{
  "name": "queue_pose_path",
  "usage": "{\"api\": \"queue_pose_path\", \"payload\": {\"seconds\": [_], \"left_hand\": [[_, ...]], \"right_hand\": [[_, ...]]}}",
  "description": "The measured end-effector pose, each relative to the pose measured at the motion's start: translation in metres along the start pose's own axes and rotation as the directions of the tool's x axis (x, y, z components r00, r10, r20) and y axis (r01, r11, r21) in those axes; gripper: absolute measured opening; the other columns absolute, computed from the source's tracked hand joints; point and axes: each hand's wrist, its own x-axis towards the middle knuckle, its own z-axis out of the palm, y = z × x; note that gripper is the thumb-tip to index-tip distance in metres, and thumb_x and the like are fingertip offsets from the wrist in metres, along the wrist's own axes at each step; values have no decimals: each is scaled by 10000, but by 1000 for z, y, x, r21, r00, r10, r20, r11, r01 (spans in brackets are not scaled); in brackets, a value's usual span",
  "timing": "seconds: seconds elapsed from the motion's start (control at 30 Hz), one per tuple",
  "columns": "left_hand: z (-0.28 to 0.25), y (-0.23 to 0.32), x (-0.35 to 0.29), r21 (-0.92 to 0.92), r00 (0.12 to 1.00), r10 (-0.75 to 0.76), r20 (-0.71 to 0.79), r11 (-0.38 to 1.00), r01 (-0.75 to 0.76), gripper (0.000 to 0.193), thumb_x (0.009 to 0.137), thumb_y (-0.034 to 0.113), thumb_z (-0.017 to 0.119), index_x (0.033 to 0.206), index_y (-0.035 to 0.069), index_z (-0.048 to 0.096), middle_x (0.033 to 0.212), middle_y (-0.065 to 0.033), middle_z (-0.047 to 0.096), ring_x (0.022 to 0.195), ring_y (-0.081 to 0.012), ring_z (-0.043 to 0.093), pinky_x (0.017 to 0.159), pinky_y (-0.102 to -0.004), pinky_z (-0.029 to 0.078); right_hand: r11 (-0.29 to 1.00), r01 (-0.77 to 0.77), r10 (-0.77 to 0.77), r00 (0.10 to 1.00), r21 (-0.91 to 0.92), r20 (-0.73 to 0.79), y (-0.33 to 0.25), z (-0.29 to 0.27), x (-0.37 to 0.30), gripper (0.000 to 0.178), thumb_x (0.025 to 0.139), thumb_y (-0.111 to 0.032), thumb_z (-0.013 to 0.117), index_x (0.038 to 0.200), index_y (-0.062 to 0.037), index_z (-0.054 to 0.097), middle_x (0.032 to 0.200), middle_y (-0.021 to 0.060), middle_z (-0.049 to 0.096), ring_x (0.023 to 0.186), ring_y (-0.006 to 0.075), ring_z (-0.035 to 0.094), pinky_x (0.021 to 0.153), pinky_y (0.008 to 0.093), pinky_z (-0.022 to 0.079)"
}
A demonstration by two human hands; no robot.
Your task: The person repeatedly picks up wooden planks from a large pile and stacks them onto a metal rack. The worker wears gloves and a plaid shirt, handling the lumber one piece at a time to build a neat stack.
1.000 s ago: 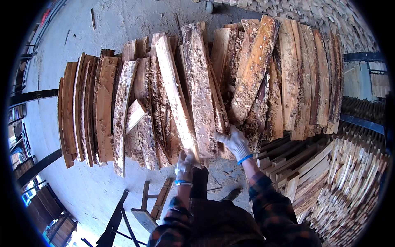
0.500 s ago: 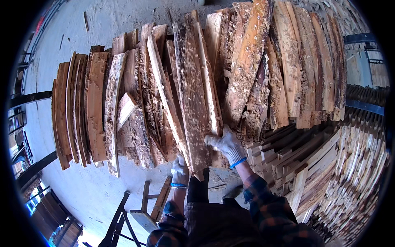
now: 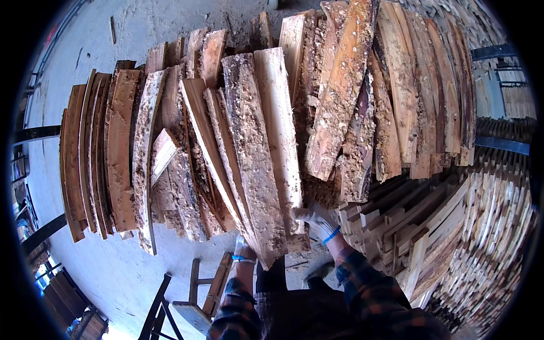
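Noting stool near-left of crusted board, slat stack well right. Pale board along crusted board's right; my right hand clamped on its near end; left hand partly hidden, grip unclear.

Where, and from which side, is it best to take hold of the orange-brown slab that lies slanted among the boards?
The orange-brown slab is probably best gripped at its near end, from the person's side: it slants across neighbouring boards, and that end points toward the person, closest to the right hand.
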Motion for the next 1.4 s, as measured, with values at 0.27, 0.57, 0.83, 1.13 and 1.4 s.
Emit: {"api": "queue_pose_path", "payload": {"seconds": [0.27,0.57,0.83,1.13,1.4], "left_hand": [[-73,153,-7,-123,914,-388,-121,919,374,674,975,576,325,1282,9,521,1063,-188,668,942,-345,656,806,-378,534],[-71,105,-113,-871,798,-585,143,309,382,413,957,351,525,1221,38,577,958,-65,678,746,-207,661,671,-314,542],[-33,53,-70,-924,662,-648,377,-214,316,430,992,438,465,1155,59,584,780,-13,631,609,-107,599,549,-235,515],[-74,76,7,-918,699,-679,223,94,384,307,964,261,552,1179,42,568,824,-37,619,702,-140,614,602,-260,520],[-94,18,-64,-580,961,-271,-53,792,191,379,982,193,479,1309,2,458,1291,-110,520,1132,-222,528,945,-328,468]], "right_hand": [[905,-69,34,995,419,90,27,-11,-29,434,799,-383,745,1024,-28,642,909,38,635,878,119,585,778,282,472],[737,-433,196,872,518,449,-14,26,-188,762,783,-348,785,1346,18,425,1185,55,576,1021,156,569,856,296,482],[996,52,-48,997,-77,55,-18,21,-73,1304,600,-689,741,1474,25,90,1363,356,340,1190,382,479,1009,401,419],[946,174,-191,981,-272,-37,-35,31,-54,1167,628,-683,745,1451,-7,268,1320,296,484,1190,388,525,1019,434,399],[943,189,-177,982,-274,67,-89,11,-136,997,777,-719,572,1491,-96,263,1411,206,457,1266,346,481,1058,402,382]]}}
